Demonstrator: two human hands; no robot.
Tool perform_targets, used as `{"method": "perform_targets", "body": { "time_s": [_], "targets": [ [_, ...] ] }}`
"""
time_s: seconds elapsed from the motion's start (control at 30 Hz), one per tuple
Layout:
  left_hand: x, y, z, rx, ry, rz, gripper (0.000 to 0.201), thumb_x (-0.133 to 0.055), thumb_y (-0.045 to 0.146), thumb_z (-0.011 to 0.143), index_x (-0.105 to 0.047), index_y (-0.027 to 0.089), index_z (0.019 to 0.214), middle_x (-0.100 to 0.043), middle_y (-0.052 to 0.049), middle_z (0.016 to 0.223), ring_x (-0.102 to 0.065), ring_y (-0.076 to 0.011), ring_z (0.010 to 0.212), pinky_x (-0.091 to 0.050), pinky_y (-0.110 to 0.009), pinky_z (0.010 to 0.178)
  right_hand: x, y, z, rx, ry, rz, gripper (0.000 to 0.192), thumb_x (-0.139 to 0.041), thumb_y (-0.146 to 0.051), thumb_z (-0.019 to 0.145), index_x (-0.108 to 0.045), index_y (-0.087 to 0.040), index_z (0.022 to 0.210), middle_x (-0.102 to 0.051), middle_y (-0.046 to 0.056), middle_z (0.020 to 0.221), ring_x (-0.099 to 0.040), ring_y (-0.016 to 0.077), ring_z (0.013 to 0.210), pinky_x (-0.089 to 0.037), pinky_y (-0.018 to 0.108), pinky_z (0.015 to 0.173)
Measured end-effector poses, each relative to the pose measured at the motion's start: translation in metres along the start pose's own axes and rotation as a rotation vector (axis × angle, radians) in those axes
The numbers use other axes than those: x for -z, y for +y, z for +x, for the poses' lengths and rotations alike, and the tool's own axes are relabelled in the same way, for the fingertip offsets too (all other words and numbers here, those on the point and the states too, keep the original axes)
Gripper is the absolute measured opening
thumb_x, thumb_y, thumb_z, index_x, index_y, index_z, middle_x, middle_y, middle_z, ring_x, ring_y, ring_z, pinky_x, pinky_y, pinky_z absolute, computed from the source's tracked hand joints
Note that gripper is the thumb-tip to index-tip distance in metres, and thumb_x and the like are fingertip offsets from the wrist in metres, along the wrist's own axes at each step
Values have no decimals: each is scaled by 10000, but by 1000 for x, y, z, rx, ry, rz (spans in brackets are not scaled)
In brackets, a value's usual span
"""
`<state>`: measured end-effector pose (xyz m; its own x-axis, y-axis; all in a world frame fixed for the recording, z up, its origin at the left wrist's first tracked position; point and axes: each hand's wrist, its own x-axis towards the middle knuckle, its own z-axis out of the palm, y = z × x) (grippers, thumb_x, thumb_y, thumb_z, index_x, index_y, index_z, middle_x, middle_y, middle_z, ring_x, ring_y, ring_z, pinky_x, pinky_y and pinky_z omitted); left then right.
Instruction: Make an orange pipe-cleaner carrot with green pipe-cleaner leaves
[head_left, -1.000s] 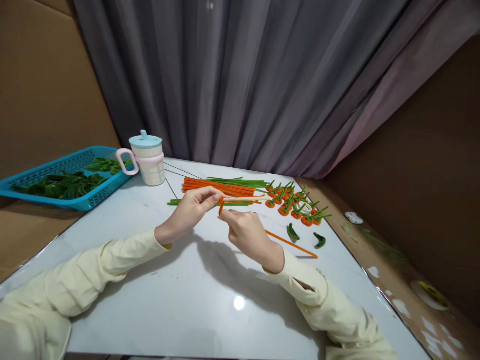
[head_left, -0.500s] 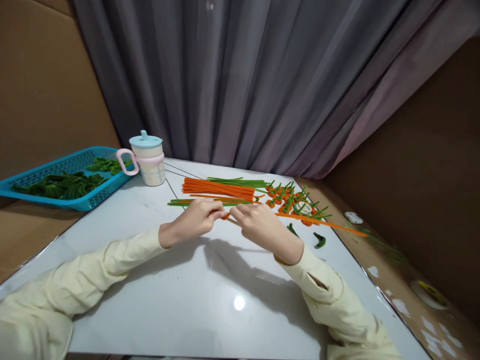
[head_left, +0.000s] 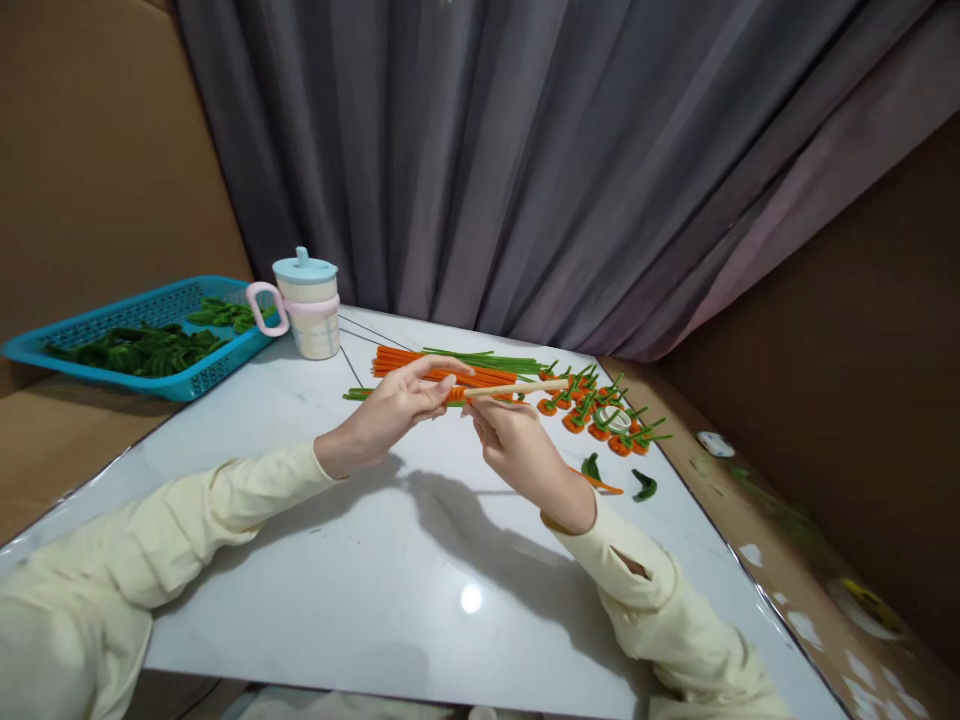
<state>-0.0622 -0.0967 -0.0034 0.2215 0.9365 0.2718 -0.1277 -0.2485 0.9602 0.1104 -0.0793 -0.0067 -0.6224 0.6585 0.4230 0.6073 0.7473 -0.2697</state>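
My left hand (head_left: 394, 412) is closed in a pinch at the end of a thin wooden stick (head_left: 525, 388), index finger stretched out above. An orange pipe cleaner (head_left: 455, 395) is coiled round the stick beside the left fingertips. The stick points right, over my right hand (head_left: 517, 445). That hand has its fingers curled on the pipe cleaner just under the stick, and an orange tail comes out behind its wrist. Behind the hands lie a bundle of orange pipe cleaners (head_left: 397, 360) and several green ones (head_left: 487, 359). To the right stand several orange coiled pieces with green stems (head_left: 576, 422).
A blue basket (head_left: 176, 385) with green fuzzy pieces stands at the left, next to a lidded cup (head_left: 315, 325). Two green curled pieces, one a dark leaf shape (head_left: 644, 486), lie right of my right hand. A white ring (head_left: 613, 419) sits among the orange pieces. Curtains hang behind.
The stick has swung into view above my right hand, pointing right. My left index finger has stretched out. The orange tail beyond my right hand has become shorter and drawn in.
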Motion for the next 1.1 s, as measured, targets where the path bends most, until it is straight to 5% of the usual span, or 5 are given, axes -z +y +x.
{"method": "perform_targets", "body": {
  "time_s": [0.2, 0.4, 0.77, 0.93, 1.1],
  "targets": [
    [0, -1, -2, -155, 26, 234, 263, -578, 400, 839, -671, 158, 792, -645, -24, 744, -556, -139, 669, -438, -254, 599, 0, -16, -3, -126, -164, -258, 303, -380, -66, 877, -535, -141, 1127, -686, 120, 1001, -656, 222, 825, -411, 274, 646],
    [7, 3, 4, -205, 171, 369, 307, -568, 421, 827, -689, 140, 794, -700, -51, 789, -621, -186, 770, -478, -264, 676, 17, -15, -4, -121, -267, -515, 205, -409, -32, 835, -569, -141, 902, -677, 91, 758, -629, 204, 641, -232, 294, 480],
    [-3, -16, 1, -579, 76, 950, 265, -435, 123, 843, -647, 147, 684, -652, -42, 625, -525, -144, 587, -400, -265, 608, 26, -24, -17, 427, -96, -694, 185, -419, -18, 814, -533, -147, 745, -558, 40, 611, -482, 162, 544, -184, 301, 498],
    [-1, 1, -3, -188, -186, 755, 220, -494, 210, 838, -669, 135, 729, -617, -13, 628, -504, -117, 570, -358, -219, 540, 45, 4, -9, 419, -5, -570, 254, -378, 23, 778, -544, -155, 706, -541, 13, 593, -436, 132, 535, -174, 289, 506],
    [2, 23, -4, 74, -224, 251, 257, -580, 361, 801, -633, 131, 699, -486, 25, 572, -377, -88, 522, -291, -216, 502, 52, 15, -7, 415, 19, -395, 308, -328, 34, 759, -574, -152, 753, -527, -7, 595, -388, 104, 501, -195, 253, 502]
  ]
}}
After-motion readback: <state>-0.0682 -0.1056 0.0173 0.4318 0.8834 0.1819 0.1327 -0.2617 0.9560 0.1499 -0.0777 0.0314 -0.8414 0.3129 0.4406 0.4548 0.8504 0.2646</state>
